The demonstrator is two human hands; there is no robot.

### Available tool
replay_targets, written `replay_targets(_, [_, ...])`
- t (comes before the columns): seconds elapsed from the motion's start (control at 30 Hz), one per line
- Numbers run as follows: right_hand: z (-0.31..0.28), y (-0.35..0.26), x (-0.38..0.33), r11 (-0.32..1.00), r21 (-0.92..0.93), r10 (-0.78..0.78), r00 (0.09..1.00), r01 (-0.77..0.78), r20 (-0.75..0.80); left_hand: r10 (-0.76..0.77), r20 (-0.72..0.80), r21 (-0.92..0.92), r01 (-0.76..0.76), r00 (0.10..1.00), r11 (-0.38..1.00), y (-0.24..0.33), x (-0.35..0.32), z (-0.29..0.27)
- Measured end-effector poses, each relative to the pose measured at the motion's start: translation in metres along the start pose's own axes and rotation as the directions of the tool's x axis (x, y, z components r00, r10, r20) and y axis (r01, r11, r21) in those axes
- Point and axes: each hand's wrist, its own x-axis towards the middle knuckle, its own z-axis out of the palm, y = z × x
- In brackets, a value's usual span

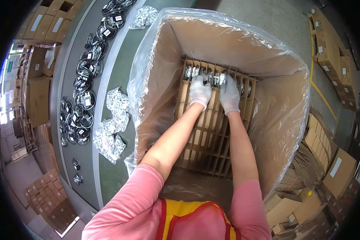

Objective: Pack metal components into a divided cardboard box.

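Observation:
Deep inside a large carton (276, 116) lined with clear plastic, both my gloved hands reach to the far row of a cardboard divider grid (200, 134). Black-and-silver cable coils (188, 73) stand on edge in several slots of that row. My left hand (200, 93) is at the row's middle, its fingers curled down at the slots; what they hold is hidden. Just to its right, my right hand (229, 95) has its fingertips closed around the upper edge of a shiny cable coil (223, 77). The nearer slots show bare cardboard.
On the left runs a conveyor belt (78, 156) with black cable coils (85, 100) heaped along it. Clear bags of small metallic parts (115, 120) lie on the green strip beside the carton. Stacked boxes (328, 52) and cardboard sheets (304, 172) stand at right.

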Motion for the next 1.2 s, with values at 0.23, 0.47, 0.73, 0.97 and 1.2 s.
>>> replay_targets(0.23, [-0.019,-0.037,-0.016,0.991,-0.129,0.052,0.998,-0.046,0.037,-0.006,-0.052,-0.193,-0.004,0.999,0.981,0.000,-0.031,-0.023])
replay_targets(0.47, [-0.053,-0.048,-0.148,0.929,-0.278,-0.221,0.968,0.245,0.115,0.204,-0.279,0.107,-0.181,0.938,0.978,0.015,-0.039,-0.098])
replay_targets(0.73, [0.042,0.062,-0.232,0.705,-0.578,-0.426,0.897,0.411,0.118,0.249,-0.238,-0.157,-0.290,0.939,0.944,0.126,-0.070,-0.132])
replay_targets(0.97, [0.007,-0.055,-0.208,0.657,-0.633,-0.308,0.912,0.410,0.271,0.490,-0.497,-0.044,-0.585,0.716,0.810,0.127,-0.080,-0.325])
replay_targets(1.2, [-0.060,-0.317,-0.119,0.714,-0.198,-0.700,0.691,0.672,-0.180,0.101,-0.782,0.359,0.311,0.615,0.880,-0.136,-0.109,-0.497])
